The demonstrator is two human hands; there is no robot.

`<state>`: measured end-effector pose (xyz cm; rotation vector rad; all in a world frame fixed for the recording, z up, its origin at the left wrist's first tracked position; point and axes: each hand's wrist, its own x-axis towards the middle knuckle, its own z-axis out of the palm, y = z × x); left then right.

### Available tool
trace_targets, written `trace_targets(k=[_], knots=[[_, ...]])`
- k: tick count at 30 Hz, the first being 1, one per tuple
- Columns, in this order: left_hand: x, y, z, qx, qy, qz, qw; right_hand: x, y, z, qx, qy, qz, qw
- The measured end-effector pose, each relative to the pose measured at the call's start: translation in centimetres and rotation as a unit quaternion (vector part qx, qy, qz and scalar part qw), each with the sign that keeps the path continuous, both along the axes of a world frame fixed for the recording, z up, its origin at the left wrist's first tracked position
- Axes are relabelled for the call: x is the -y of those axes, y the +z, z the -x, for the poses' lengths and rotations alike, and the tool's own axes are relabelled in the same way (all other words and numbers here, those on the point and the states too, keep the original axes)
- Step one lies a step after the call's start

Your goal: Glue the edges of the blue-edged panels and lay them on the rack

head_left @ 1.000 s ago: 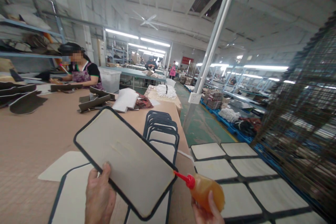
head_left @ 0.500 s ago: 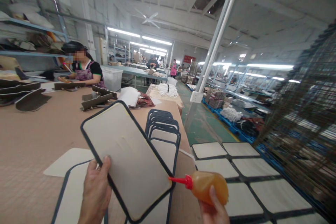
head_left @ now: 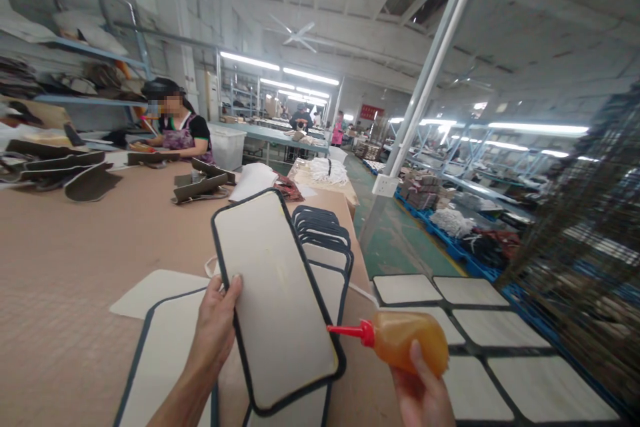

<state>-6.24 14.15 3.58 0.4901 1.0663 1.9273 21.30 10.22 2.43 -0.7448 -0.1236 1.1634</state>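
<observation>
My left hand [head_left: 219, 320] grips the left edge of a cream panel with a dark rim [head_left: 275, 293], holding it tilted above the table. A thin yellowish line runs along the inside of the rim. In my right hand [head_left: 420, 387] is a squeeze bottle of amber liquid [head_left: 410, 340], lying on its side. Its red nozzle [head_left: 350, 330] points left, with the tip at the panel's right edge; whether it touches, I cannot tell. Beneath and behind the held panel, similar dark-rimmed panels [head_left: 325, 233] lie overlapping in a row. Another rimmed panel [head_left: 170, 353] lies under my left forearm.
A brown-topped table [head_left: 65, 293] spreads to the left, bearing dark folded pieces [head_left: 205, 183] and a plain cream sheet [head_left: 155, 293]. Rimmed panels [head_left: 505, 327] lie in rows at lower right. A metal post [head_left: 425, 73] rises beyond the table. A co-worker [head_left: 183, 133] sits across it.
The held panel has turned more upright. The nozzle tip has gone from near the lower right corner to higher along the right edge. The view has shifted slightly left.
</observation>
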Motion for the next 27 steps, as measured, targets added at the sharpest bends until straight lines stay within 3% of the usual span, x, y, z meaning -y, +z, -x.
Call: trace_targets(k=[4, 9, 13, 19, 27], knots=[[-0.5, 0.3, 0.3, 0.006, 0.017, -0.021, 1.000, 0.0, -1.6, -1.0, -0.022, 0.003, 0.017, 1.000], [-0.6, 0.1, 0.5, 0.019, 0.068, -0.038, 0.997, 0.0, -4.5, -2.2, -0.107, 0.053, 0.025, 0.993], [-0.6, 0.2, 0.1, 0.026, 0.099, -0.033, 0.994, 0.0, -5.5, -1.7, -0.106, 0.037, 0.011, 0.994], [0.0, 1.0, -0.3, 0.031, 0.099, -0.034, 0.994, 0.0, -5.5, -1.2, -0.084, 0.009, -0.010, 0.996], [0.7, 1.1, 0.1, 0.005, 0.071, -0.040, 0.997, -0.1, -3.2, -0.7, -0.032, -0.015, 0.000, 0.999]])
